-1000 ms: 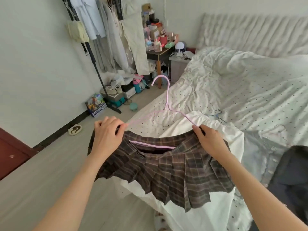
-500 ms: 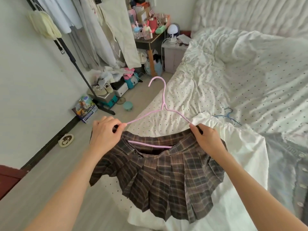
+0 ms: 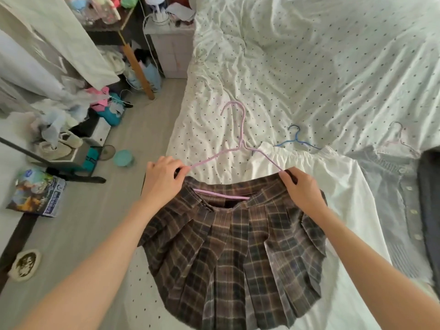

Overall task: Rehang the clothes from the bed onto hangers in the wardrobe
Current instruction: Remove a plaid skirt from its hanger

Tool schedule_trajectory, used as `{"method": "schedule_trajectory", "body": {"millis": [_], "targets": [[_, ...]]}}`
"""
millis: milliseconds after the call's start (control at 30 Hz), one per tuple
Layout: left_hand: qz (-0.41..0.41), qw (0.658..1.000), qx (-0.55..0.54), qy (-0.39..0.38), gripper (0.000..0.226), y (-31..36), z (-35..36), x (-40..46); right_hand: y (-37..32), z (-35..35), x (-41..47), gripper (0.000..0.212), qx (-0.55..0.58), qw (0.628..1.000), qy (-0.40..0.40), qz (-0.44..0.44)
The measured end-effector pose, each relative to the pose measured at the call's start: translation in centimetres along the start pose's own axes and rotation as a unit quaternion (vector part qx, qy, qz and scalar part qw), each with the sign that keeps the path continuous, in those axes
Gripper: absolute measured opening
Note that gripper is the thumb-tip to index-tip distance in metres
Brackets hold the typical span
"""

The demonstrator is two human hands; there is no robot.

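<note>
A brown plaid pleated skirt (image 3: 238, 253) hangs on a pink wire hanger (image 3: 240, 139), held in the air over the bed's near corner. My left hand (image 3: 164, 179) pinches the skirt's waistband at the hanger's left end. My right hand (image 3: 301, 189) pinches the waistband at the hanger's right end. The hanger's lower bar (image 3: 221, 194) shows inside the waist opening. On the dotted white bed (image 3: 273, 67) lie a white garment (image 3: 321, 177) on a blue hanger (image 3: 296, 139), a grey buttoned garment (image 3: 392, 201) and a dark garment (image 3: 428, 210).
Pale clothes (image 3: 47, 44) hang on a black rack at the upper left, its foot (image 3: 71, 173) on the floor. Shoes, boxes, a teal bowl (image 3: 123, 157) and a printed bag (image 3: 38, 194) clutter the floor beside the bed. A white nightstand (image 3: 171, 48) stands by the bed.
The view has tilted downward and nearer to the bed. Both hands keep the same grip on the skirt and hanger, which have shifted slightly right over the bed corner.
</note>
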State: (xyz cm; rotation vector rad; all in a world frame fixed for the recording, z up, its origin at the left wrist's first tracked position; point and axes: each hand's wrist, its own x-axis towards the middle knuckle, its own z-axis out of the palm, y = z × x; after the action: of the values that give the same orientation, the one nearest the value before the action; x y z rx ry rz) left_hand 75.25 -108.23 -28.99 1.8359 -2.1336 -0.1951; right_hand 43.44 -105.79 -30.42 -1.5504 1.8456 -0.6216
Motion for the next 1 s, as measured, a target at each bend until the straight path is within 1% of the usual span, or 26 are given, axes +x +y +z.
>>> {"method": "schedule_trajectory", "body": {"millis": [167, 267, 400, 533, 633, 733, 800, 833, 933, 1000], "targets": [[0.040, 0.998, 0.023, -0.040, 0.027, -1.7, 5.6, 7.5, 1.8, 1.7, 6.8, 0.028, -0.023, 0.999, 0.030, 0.030], [0.033, 0.997, 0.019, -0.060, 0.026, -2.6, 9.3, 12.3, 3.5, 3.5, 11.7, 0.030, -0.032, 0.998, 0.047, 0.039], [0.027, 0.996, 0.029, -0.084, 0.023, -4.0, 14.9, 17.5, 6.2, 6.1, 17.9, 0.026, -0.064, 0.994, 0.065, 0.058], [0.028, 0.988, 0.072, -0.130, 0.026, -5.4, 20.6, 19.8, 9.2, 8.9, 22.1, 0.024, -0.104, 0.989, 0.035, 0.101], [0.032, 0.987, 0.074, -0.140, 0.026, -5.8, 23.2, 20.8, 11.0, 10.3, 23.8, 0.024, -0.098, 0.985, 0.017, 0.139], [0.019, 0.984, 0.046, -0.170, 0.025, -6.0, 24.8, 21.7, 11.9, 10.9, 24.9, 0.026, -0.064, 0.984, 0.027, 0.162], [0.021, 0.980, 0.029, -0.195, 0.030, -5.9, 25.3, 21.5, 12.2, 11.0, 25.0, 0.028, -0.049, 0.986, 0.032, 0.157], [0.021, 0.978, 0.023, -0.207, 0.032, -5.8, 25.5, 21.1, 12.5, 11.1, 24.7, 0.030, -0.060, 0.987, 0.025, 0.144], [0.015, 0.972, 0.027, -0.234, 0.041, -5.0, 25.3, 18.8, 13.8, 11.4, 22.3, 0.039, -0.162, 0.984, 0.003, 0.077], [0.022, 0.973, 0.022, -0.227, 0.043, -3.7, 24.5, 17.7, 14.1, 11.1, 20.3, 0.044, -0.202, 0.979, 0.010, 0.042]]}}
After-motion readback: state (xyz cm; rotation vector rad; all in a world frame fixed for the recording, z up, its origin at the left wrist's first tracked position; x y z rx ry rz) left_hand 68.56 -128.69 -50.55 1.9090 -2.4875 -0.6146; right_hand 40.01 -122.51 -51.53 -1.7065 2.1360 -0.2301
